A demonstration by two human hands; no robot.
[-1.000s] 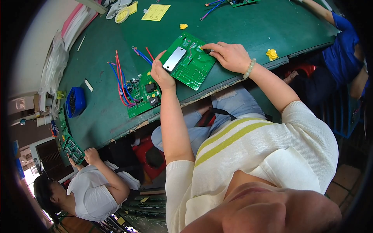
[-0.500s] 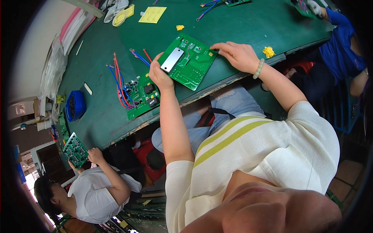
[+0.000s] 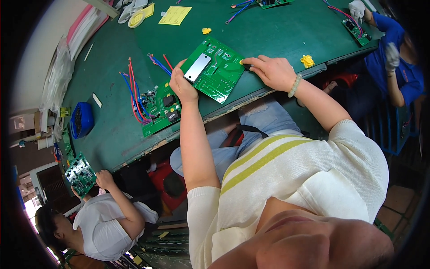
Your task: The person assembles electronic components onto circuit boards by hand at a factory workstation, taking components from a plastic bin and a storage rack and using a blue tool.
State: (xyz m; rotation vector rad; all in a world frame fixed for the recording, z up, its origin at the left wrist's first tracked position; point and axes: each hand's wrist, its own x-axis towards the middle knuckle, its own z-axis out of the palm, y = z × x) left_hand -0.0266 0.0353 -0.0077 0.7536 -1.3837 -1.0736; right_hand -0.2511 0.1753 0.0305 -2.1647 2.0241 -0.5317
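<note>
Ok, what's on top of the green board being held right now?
On the green circuit board a flat silvery rectangular plate lies near the left hand. The right hand touches its right edge. What lies beneath the board, between it and the green table, is covered.

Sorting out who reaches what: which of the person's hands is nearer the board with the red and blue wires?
Left. The left hand grips the plain green board right beside the wired board; the right hand rests at that plain board's far edge.
</note>
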